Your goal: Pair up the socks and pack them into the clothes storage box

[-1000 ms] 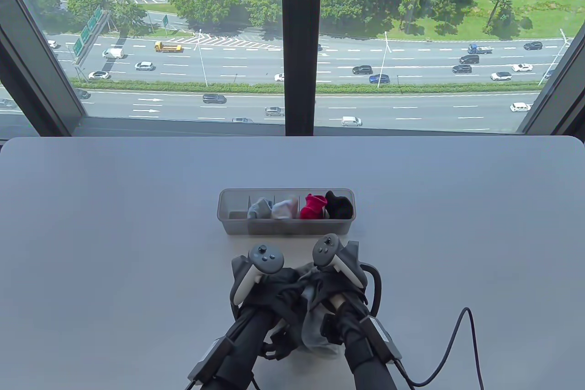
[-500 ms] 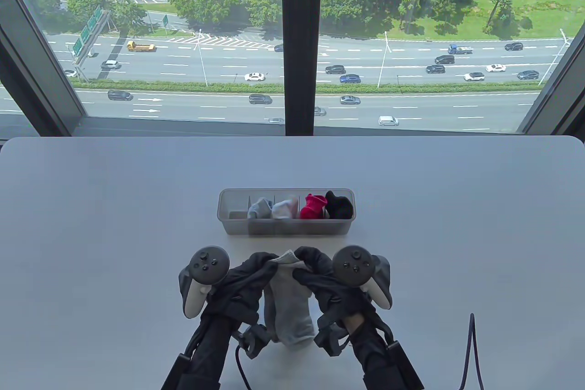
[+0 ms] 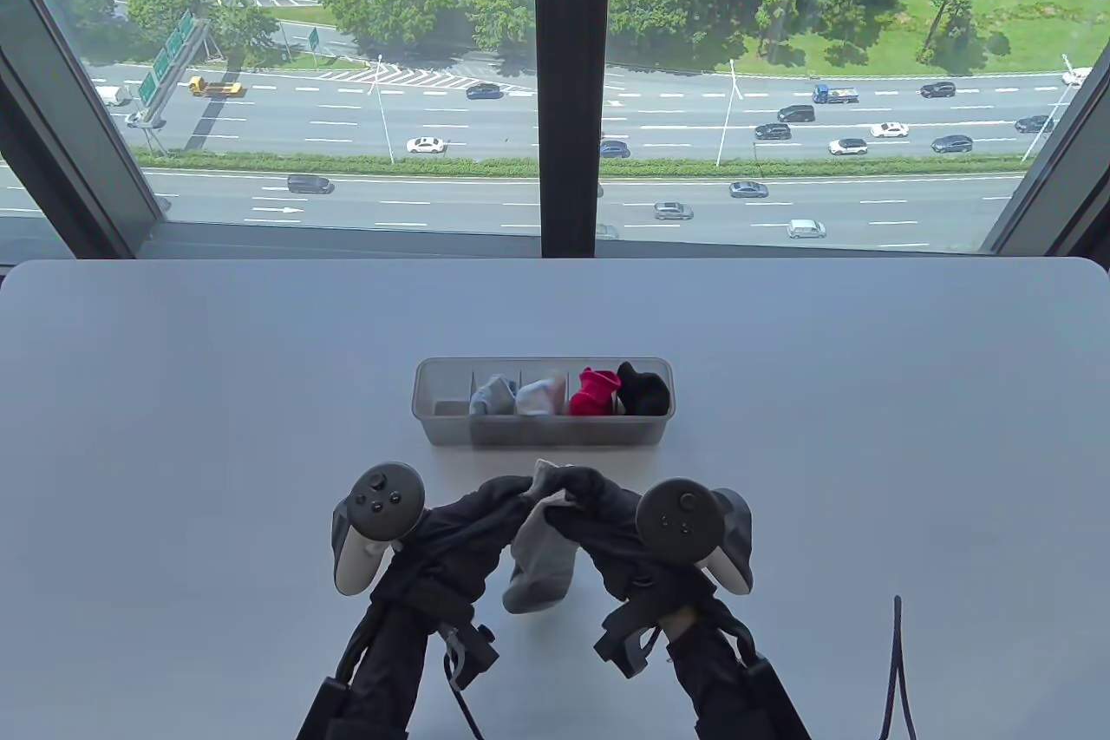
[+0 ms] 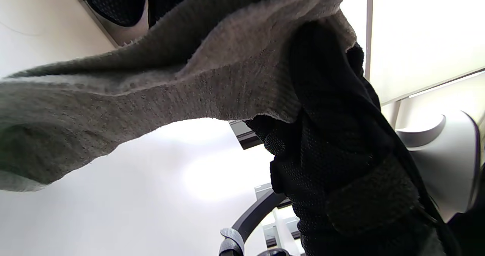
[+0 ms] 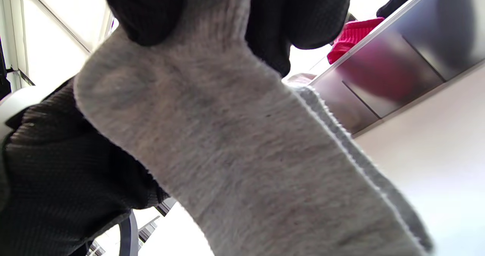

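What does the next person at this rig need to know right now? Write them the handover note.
Left hand and right hand: both pinch the top edge of the grey socks, which hang between them just in front of the box.
Box: a pale blue-grey bundle, a white bundle, a red bundle and a black bundle sit in its compartments; the leftmost compartment looks empty.
Done: four bundles packed.
Left: fold the grey socks and put them in the leftmost compartment.
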{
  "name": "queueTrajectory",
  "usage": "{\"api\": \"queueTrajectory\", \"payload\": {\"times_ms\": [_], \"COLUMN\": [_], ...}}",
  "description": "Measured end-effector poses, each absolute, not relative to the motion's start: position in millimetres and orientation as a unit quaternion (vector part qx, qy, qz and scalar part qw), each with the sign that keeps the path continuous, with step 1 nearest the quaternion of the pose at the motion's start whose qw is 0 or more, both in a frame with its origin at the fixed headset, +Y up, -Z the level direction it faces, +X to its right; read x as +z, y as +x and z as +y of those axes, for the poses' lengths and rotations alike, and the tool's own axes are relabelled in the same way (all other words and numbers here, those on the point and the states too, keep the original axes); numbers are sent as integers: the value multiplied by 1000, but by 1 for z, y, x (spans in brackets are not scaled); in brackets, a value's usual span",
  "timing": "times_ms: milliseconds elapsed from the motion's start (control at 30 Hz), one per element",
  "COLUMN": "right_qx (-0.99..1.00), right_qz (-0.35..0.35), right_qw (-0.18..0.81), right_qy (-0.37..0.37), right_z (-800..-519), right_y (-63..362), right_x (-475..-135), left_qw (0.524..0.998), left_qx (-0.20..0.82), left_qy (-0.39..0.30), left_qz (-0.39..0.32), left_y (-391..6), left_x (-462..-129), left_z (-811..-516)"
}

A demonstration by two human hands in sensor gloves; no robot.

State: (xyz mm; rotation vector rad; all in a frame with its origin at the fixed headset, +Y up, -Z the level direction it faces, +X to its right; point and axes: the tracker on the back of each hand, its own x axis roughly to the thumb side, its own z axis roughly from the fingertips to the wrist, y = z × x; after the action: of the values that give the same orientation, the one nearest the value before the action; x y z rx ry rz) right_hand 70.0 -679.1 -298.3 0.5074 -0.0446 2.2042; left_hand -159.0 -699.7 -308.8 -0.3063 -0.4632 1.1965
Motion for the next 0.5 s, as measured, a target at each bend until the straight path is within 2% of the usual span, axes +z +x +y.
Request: {"api": "queueTrajectory", "payload": {"times_ms": [67, 133, 233, 267, 333, 367, 433, 500], "right_qx": [886, 895, 901, 905, 915, 919, 919, 909], "right_qz": [-21, -29, -38, -46, -76, -69, -18, 94], "right_qw": [417, 397, 382, 373, 352, 337, 325, 316], "right_qy": [200, 200, 201, 198, 183, 194, 221, 256], "right_z": [-679, -678, -677, -676, -673, -672, -673, -680], "right_y": [71, 70, 69, 70, 74, 77, 79, 81], "right_x": [-298, -298, -297, -296, -297, -298, -301, -307], "left_qw": [767, 764, 838, 854, 864, 873, 889, 894], "left_qx": [574, 567, 502, 483, 466, 451, 416, 389], "left_qy": [-161, -188, -105, -69, -58, -46, -33, -52], "left_qz": [-235, -245, -184, -180, -184, -181, -190, -216], "left_y": [-157, -153, -149, -148, -146, -145, -143, -139], "left_x": [-308, -306, -302, -301, -298, -295, -294, -292], "left_z": [-702, -702, -692, -689, -683, -681, -678, -676]}}
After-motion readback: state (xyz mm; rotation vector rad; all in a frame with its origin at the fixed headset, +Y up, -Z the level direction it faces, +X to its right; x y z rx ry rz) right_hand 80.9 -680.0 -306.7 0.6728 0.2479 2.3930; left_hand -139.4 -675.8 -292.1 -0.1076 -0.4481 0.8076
